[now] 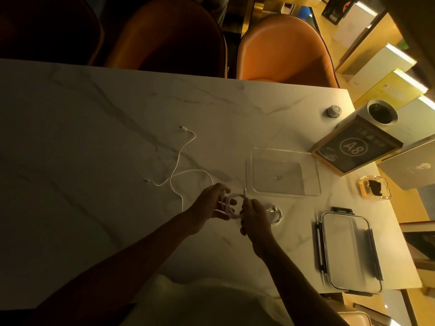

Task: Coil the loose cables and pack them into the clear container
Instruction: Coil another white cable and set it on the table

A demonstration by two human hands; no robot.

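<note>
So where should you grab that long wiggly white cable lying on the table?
Probably near one plug end of the loose white cable, say the end nearest the left hand, pinched from above. It lies flat on the table in open curves, so starting at an end lets it wind up without tangling.

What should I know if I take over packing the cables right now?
Left hand: holds the coiled white cable by its loops.
Right hand: pinches that cable's free end near the plug.
Clear container: open on the table, just beyond the hands, seemingly nothing in it yet.
Lid: lies apart, to the right.
Loose cable: sprawled uncoiled on the left.
Charger plug: beside the right hand.
Done: first cable nearly coiled.
Left: put it in, coil the loose one, pack it.
</note>
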